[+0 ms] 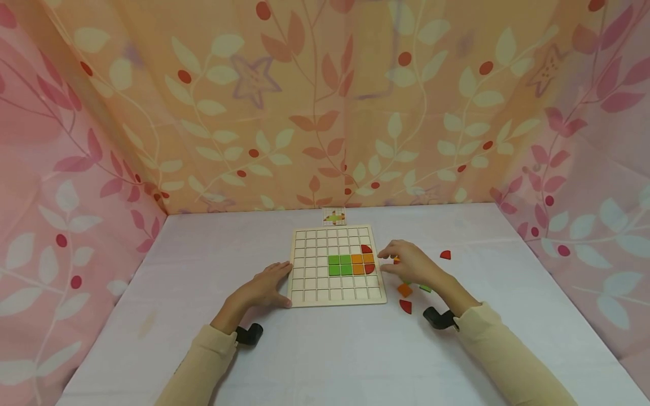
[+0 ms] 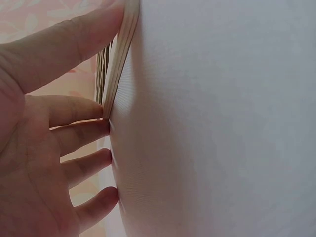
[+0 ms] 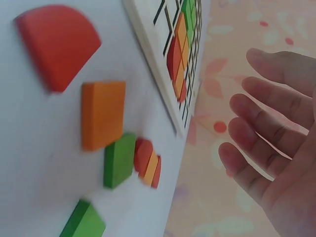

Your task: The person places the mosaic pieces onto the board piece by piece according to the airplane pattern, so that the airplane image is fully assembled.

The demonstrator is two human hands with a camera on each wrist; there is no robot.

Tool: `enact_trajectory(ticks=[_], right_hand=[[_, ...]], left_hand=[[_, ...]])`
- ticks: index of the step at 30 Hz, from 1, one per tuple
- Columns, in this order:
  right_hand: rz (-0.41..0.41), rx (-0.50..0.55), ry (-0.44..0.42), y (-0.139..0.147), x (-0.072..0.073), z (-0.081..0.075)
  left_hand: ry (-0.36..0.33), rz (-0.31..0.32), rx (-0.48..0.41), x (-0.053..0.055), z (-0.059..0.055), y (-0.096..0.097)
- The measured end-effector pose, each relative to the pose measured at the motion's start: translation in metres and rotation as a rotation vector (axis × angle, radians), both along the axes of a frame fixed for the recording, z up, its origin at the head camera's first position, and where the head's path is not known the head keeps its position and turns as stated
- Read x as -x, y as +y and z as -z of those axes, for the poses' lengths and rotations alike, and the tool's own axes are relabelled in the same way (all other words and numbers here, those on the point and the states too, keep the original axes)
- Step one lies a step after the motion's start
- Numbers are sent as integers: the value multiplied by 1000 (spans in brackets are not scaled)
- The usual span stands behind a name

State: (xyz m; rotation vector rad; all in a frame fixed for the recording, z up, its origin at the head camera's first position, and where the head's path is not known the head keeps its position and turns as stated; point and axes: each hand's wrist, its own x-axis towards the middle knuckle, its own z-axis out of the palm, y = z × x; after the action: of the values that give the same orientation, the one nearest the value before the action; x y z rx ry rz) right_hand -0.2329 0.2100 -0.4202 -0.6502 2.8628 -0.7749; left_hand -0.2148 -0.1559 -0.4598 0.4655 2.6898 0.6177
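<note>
Board (image 1: 311, 291), a wooden grid, lies flat on the white-covered desk (image 1: 355, 361), about midway between the side edges and closer to the far edge.

Left hand (image 1: 265, 286): at the board's left edge. Fingers straight and spread, fingertips against that edge, thumb at the near-left corner. Not wrapped round anything.

Right hand (image 1: 410, 263): just off the board's right edge, above the loose pieces. Grip is wide, thumb apart from fingers, nothing held. Right wrist view shows the fingers extended and the palm bare.

On the board, right half: four green squares (image 1: 340, 265) in a block, three orange squares (image 1: 358, 259) beside them toward the right edge, two red quarter-rounds (image 1: 367, 249) in the column along that edge.

Loose pieces, all between the board's right edge and the desk's right edge: red piece (image 3: 61, 47) lies nearest the desk's near edge, orange piece (image 3: 104, 116) just beyond it, green piece (image 3: 121, 160) next to that. Small red-and-orange cluster (image 3: 149, 163) further on, partly under the right hand in the head view. Another red piece (image 1: 445, 255) sits apart, right of the hand.

Pattern card (image 1: 334, 216) at the board's far edge.
</note>
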Motion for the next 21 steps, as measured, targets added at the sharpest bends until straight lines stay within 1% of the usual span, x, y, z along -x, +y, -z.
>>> enact_trajectory(ticks=[10, 16, 21], right_hand=[[66, 40, 20, 28, -9, 3], [122, 12, -6, 45, -13, 7], [147, -25, 5, 58, -17, 9]], left_hand=[[-10, -2, -7, 0, 0, -1], [-4, 2, -8, -1, -1, -1], [-1, 2, -5, -1, -1, 0]])
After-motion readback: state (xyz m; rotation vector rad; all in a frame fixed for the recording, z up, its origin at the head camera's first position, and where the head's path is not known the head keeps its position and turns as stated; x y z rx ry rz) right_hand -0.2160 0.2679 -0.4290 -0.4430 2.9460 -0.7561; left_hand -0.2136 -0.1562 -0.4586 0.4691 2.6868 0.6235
